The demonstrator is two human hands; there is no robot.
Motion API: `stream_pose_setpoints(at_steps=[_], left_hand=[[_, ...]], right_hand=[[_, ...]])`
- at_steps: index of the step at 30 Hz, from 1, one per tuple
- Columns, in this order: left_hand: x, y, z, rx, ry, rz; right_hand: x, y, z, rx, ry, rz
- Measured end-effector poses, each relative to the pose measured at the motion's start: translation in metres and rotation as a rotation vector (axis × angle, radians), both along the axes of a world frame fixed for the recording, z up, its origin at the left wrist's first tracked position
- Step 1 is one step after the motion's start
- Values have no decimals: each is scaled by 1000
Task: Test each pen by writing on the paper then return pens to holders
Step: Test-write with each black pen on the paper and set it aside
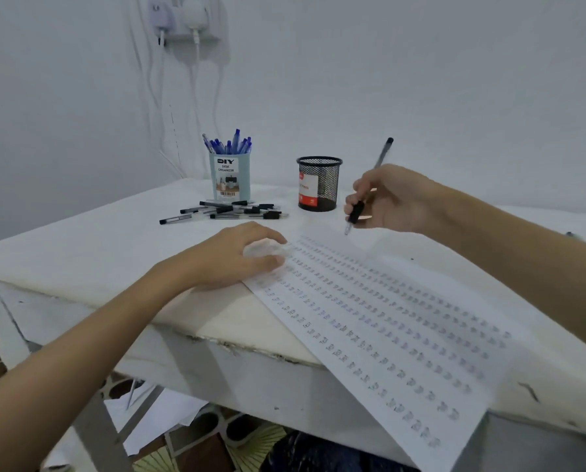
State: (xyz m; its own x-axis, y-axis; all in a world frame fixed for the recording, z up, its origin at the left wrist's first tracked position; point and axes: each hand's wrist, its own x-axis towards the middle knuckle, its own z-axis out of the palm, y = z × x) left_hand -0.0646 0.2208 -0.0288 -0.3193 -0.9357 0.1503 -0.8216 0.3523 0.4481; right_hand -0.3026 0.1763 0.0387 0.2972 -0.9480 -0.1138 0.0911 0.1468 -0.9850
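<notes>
A white sheet of paper point(386, 328) covered in rows of small written marks lies across the table and hangs over its near edge. My left hand point(237, 255) rests on the paper's top left corner, fingers spread, holding nothing. My right hand point(390, 199) grips a black pen point(356, 212), tip down just above the paper's top edge. Several black pens point(226, 210) lie loose on the table. Behind them stands a light blue holder point(231, 178) full of blue pens point(232, 144). A black mesh holder point(318, 183) stands to its right; I see no pens sticking out of it.
The table point(90, 240) is covered in white cloth and its near edge is frayed. Chargers and cables point(182, 35) hang on the wall behind. Papers point(155, 417) lie on the floor under the table.
</notes>
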Motion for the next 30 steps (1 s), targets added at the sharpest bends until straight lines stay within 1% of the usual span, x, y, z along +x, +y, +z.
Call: stream_pose_setpoints(at_steps=[3, 7, 12, 18, 21, 24, 28, 30], left_hand=[[-21, -10, 3, 23, -53, -8], [-31, -26, 1, 65, -132, -44], [-20, -41, 2, 87, -123, -36], [-13, -55, 2, 74, -73, -67], [-11, -64, -1, 60, -8, -75], [-13, -69, -7, -24, 61, -89], [-13, -71, -15, -99, 122, -102], [-13, -71, -17, -113, 129, -107]], right_hand=[[-11, 2, 2, 4, -85, -28], [-15, -5, 5, 14, -152, 19], [-2, -22, 4, 2, -163, 64], [23, -45, -6, 6, -245, -4], [35, -61, -12, -50, -141, -69], [42, -74, -18, -87, -87, -116], [49, -90, -32, -121, 183, -103], [55, -95, -40, -218, 253, -159]])
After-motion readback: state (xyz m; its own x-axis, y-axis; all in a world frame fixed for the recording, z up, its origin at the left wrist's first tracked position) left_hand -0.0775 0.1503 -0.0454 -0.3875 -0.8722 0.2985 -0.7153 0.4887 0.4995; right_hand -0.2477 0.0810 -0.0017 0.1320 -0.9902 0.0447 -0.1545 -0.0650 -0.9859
